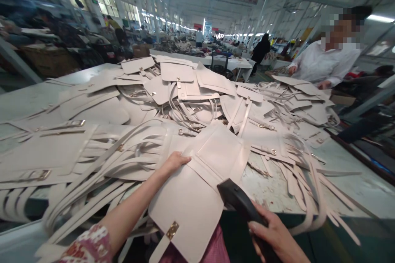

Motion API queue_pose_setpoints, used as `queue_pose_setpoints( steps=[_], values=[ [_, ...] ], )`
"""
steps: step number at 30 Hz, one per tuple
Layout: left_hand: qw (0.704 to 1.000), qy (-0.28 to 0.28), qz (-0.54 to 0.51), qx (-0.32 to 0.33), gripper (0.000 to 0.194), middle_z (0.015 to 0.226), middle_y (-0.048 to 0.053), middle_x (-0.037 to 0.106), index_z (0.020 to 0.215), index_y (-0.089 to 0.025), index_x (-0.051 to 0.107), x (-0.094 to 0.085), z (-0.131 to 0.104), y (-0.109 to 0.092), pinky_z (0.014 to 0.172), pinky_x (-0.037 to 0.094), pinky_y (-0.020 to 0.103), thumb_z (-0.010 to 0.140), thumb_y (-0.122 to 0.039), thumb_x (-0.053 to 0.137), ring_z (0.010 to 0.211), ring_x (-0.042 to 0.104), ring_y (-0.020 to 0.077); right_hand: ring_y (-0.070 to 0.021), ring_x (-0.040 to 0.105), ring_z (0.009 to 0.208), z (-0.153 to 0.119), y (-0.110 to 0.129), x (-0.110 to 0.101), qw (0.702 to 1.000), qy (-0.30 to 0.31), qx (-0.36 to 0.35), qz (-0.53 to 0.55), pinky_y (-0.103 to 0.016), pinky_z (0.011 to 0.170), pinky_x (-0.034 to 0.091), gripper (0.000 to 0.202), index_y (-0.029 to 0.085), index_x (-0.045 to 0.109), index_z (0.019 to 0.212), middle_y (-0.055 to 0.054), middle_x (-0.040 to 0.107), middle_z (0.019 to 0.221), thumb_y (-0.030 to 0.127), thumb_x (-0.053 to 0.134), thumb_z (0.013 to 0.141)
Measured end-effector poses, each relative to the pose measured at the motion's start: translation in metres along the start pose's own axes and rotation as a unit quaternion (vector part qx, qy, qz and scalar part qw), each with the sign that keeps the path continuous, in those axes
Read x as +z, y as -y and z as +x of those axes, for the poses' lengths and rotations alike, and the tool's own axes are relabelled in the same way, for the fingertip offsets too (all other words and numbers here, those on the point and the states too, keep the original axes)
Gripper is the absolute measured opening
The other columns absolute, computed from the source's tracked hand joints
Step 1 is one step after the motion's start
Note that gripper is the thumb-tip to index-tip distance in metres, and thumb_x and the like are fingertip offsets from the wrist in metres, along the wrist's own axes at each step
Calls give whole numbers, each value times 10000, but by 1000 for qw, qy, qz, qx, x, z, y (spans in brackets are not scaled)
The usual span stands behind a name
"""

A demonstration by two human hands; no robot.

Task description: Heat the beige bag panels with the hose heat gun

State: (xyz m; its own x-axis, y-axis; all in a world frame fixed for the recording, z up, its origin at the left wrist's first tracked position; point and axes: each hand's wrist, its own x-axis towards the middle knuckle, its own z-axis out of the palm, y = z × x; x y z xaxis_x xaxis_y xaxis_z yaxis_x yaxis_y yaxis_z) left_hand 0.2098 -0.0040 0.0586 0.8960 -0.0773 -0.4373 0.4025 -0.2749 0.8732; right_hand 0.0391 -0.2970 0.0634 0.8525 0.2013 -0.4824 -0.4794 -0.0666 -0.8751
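A cream leather bag piece [188, 201] with a flap and a gold clasp [172, 230] hangs over the table's front edge toward my lap. My left hand [176, 162] grips its left edge, thumb on top, fingers partly hidden. In my right hand [268, 228] is a black handheld tool [239, 199], its head at the right edge of the piece near the fold. Whether the tool touches the leather is hard to tell.
Piles of cream bag parts [177, 72] with straps and buckles cover much of the table [354, 189]. Long straps [314, 189] hang off the front edge at right. A person in a white shirt [327, 63] stands across the table at the right.
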Motion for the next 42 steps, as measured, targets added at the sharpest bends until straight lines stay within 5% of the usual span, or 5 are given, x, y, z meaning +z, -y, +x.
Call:
queue_pose_setpoints(
  steps=[6, 14, 19, 32, 42],
  values=[
    [977, 116, -171, 43, 420, 700, 33, 649, 851, -121, 629, -17, -28, 14, 608, 465, 267, 469, -255, 742, 650, 607, 185, -119, 496, 350, 24, 59, 17, 998, 10, -41, -45, -185, 342, 403, 777, 162, 168, 1376, 40, 576, 425, 426, 557, 758],
    [948, 89, -301, 51, 418, 824, 59, 681, 973, -126, 652, -20, -30, 42, 681, 439, 252, 562, -189, 696, 724, 607, 174, -90, 470, 360, 75, 104, 80, 982, 155, -83, -75, -183, 326, 407, 559, 264, 398, 1277, 83, 480, 521, 199, 544, 741],
    [937, 114, -328, 38, 475, 779, 58, 681, 1010, -137, 645, -19, -26, 46, 638, 444, 264, 535, -118, 654, 679, 611, 186, -98, 471, 356, 102, 120, 106, 975, 136, -143, -101, -200, 332, 418, 558, 249, 410, 1274, 82, 469, 526, 207, 547, 734],
    [965, 156, -196, 79, 492, 912, 68, 661, 1072, -147, 592, -12, -40, 10, 688, 441, 268, 620, -325, 672, 797, 600, 216, -79, 436, 332, 80, 98, 94, 986, 86, -135, -47, -181, 322, 402, 548, 260, 443, 1245, 85, 489, 499, 182, 564, 716],
    [966, -43, 167, 190, 256, 689, 27, 639, 725, -135, 612, 19, -17, -32, 629, 402, 263, 688, -361, 497, 713, 573, 232, -100, 482, 348, 54, 87, 41, 987, -88, -132, -4, -189, 302, 398, 654, 217, 311, 1322, 69, 528, 544, 289, 591, 735]
  ],
)
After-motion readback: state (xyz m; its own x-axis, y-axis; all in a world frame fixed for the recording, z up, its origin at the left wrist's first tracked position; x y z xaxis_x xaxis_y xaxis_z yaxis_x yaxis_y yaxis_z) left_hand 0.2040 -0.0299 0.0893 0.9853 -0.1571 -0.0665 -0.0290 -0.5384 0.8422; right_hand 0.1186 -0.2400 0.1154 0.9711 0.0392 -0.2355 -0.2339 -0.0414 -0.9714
